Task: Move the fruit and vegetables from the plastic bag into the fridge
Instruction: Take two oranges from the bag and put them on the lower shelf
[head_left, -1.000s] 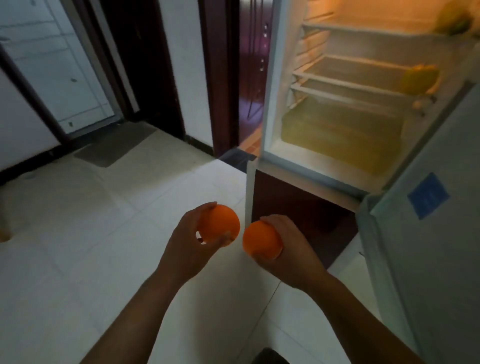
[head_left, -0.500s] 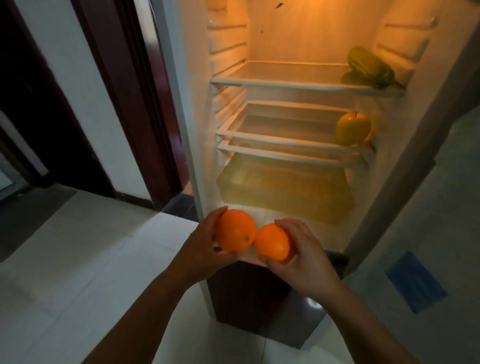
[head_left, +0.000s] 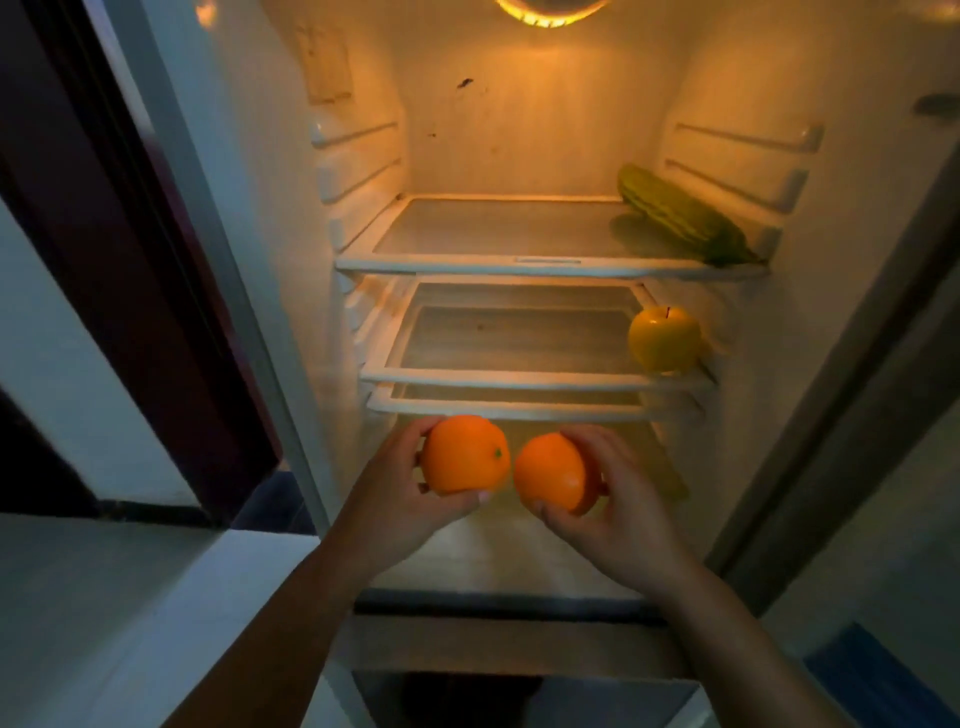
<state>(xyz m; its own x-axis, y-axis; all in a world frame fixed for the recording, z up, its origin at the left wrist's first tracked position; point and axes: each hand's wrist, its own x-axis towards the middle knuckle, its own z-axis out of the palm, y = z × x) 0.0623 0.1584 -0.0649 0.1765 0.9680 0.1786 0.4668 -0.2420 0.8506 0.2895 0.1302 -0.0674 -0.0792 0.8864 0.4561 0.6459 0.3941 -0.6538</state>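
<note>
Two bright orange oranges (head_left: 465, 454), a yellow apple (head_left: 663, 338), a ridged green gourd (head_left: 680, 215).

Nothing you can actually read in this one, tbh. There's a blue sticker (head_left: 883, 686) low on the fridge door (head_left: 893, 519) at the bottom right, but it's dark, blurry and partly cut off by the edge, so no lettering comes through. There's also a pale rectangular label (head_left: 326, 67) stuck high up on the fridge's inside left wall (head_left: 358, 171). Whatever's printed on it is washed out by the yellow light. I can't make out a brand name, number or sign on either of them.
</note>
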